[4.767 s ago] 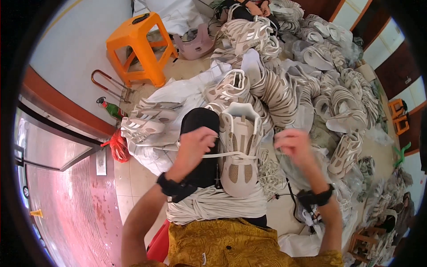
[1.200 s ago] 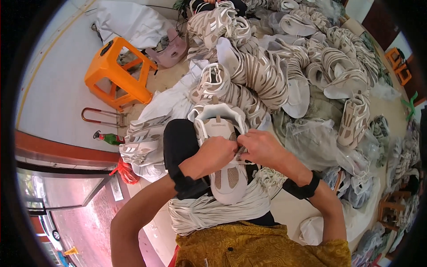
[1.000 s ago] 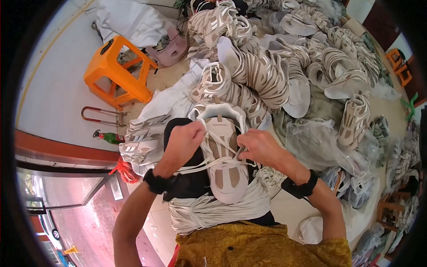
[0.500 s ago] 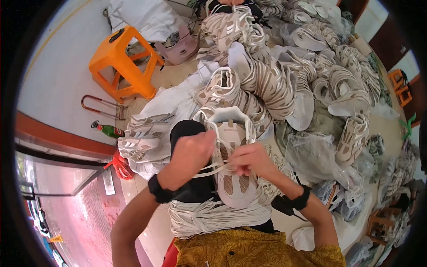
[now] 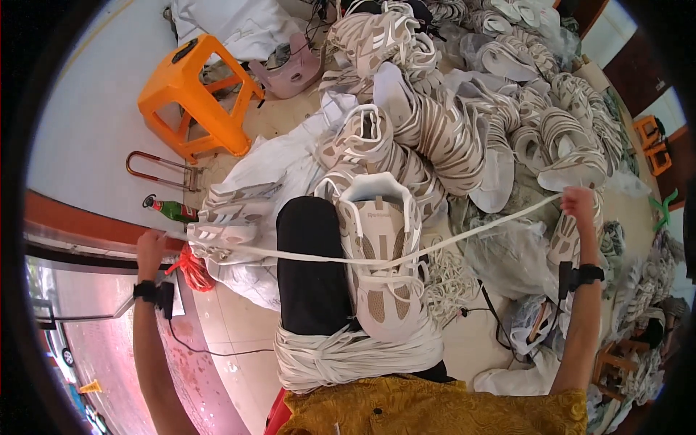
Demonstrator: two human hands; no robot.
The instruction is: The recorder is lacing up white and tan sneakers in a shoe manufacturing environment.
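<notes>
A beige and white shoe upper (image 5: 391,308) lies over my lap, toe towards me, next to my black-clothed left leg (image 5: 308,264). A flat off-white shoelace (image 5: 471,233) passes through its front eyelets and stretches out to both sides. Far out at the left, my left hand (image 5: 151,250) is closed on one end of the lace. My right hand (image 5: 578,201) grips the other end, raised out to the right. Across my thighs, just below the toe, rests a thick bundle of off-white laces (image 5: 355,359).
Stacks of nested shoe uppers (image 5: 449,141) cover the floor ahead and to the right, among clear plastic bags (image 5: 507,250). At the left stand an orange stool (image 5: 196,101) and a green bottle (image 5: 174,209), with red plastic string (image 5: 192,268) nearby. Loose laces (image 5: 453,279) lie beside the shoe upper.
Both hands have moved from close over the shoe upper to wide apart, left and right. The lace between them is now drawn out long and nearly straight.
</notes>
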